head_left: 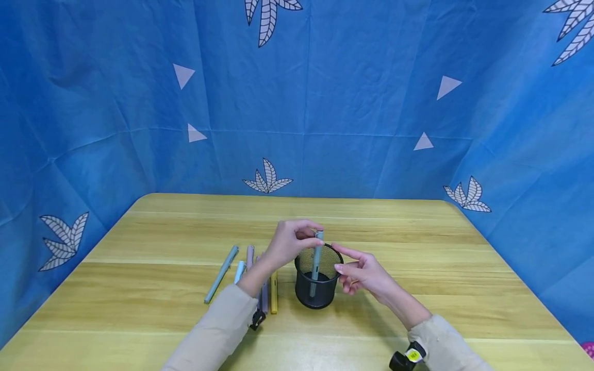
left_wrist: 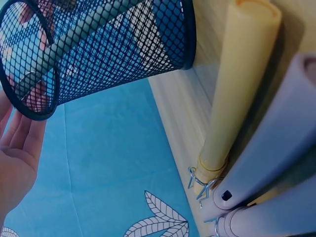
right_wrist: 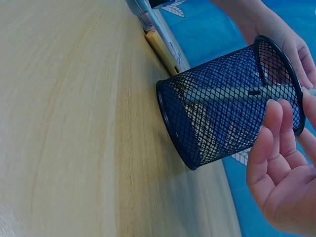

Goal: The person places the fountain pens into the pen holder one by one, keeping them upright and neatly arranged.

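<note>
A black mesh pen holder [head_left: 303, 294] stands upright on the wooden table. Over its mouth, my left hand [head_left: 289, 243] pinches the top of a grey-green pen [head_left: 316, 264] between thumb and fingers. Most of that pen is down inside the holder, slightly tilted; it shows through the mesh in the right wrist view. On the other side, my right hand [head_left: 364, 273] holds the holder's rim with thumb and index finger, its other fingers loosely bent. The left wrist view has the holder [left_wrist: 118, 61] at upper left, with the right hand [left_wrist: 19, 158] below its rim.
Left of the holder lie several pens: a grey-green one [head_left: 221, 274], a light blue one [head_left: 239, 271], purple ones [head_left: 250, 256] and a yellow one [head_left: 274, 293] nearest the holder. My left forearm crosses over them. A blue patterned cloth [head_left: 306, 103] hangs behind the table.
</note>
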Demonstrator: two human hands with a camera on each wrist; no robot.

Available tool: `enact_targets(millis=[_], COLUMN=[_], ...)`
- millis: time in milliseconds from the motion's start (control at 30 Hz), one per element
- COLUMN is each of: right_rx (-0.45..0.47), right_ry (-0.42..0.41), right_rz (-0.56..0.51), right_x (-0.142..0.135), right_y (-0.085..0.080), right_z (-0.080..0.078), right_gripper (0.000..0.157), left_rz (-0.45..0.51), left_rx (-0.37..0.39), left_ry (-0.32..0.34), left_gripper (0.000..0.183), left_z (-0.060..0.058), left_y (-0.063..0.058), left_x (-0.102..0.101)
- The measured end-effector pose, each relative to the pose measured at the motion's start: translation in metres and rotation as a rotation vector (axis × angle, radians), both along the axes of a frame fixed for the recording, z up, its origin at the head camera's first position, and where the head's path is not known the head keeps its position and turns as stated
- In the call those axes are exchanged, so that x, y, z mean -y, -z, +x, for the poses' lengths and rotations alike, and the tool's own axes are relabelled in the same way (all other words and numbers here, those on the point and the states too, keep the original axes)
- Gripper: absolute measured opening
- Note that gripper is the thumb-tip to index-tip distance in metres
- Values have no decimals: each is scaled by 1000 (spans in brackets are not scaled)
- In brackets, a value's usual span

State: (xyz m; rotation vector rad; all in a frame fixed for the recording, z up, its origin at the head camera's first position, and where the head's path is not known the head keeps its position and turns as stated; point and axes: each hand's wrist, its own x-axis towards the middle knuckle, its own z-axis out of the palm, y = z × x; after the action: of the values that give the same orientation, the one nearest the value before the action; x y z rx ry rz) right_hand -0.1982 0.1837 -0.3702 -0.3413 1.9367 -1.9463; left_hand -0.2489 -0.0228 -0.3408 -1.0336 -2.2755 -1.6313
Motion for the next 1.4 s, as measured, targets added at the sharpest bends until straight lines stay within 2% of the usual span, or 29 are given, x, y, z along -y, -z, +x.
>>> enact_targets(millis=[367, 733, 867, 1067, 1233, 1400], right_rx=[0, 1, -2, -10, -5, -2], right_ry=[0, 0, -1, -9, -4, -3], right_rz=[-2, 2, 6, 8, 3, -1], right_x=[2, 1, 2, 1, 0, 0], right_y=[-3, -3, -3, -2, -2, -1], right_z=[0, -1, 0, 0, 0, 1], right_gripper=[62, 63, 63, 63, 63, 63], left_rz=[-71, -72, -79, -71, -123, -170], left_rx=[-81, -137, -139, -93, -61, 3], left_ry=[-28, -125, -140, -124, -119, -111], left_gripper=[21, 23, 23, 24, 26, 29], left_z=[1, -2, -3, -2, -2, -2], left_y=[2, 5, 10, 13, 10, 7], left_x=[-3, -1, 0, 2, 4, 6])
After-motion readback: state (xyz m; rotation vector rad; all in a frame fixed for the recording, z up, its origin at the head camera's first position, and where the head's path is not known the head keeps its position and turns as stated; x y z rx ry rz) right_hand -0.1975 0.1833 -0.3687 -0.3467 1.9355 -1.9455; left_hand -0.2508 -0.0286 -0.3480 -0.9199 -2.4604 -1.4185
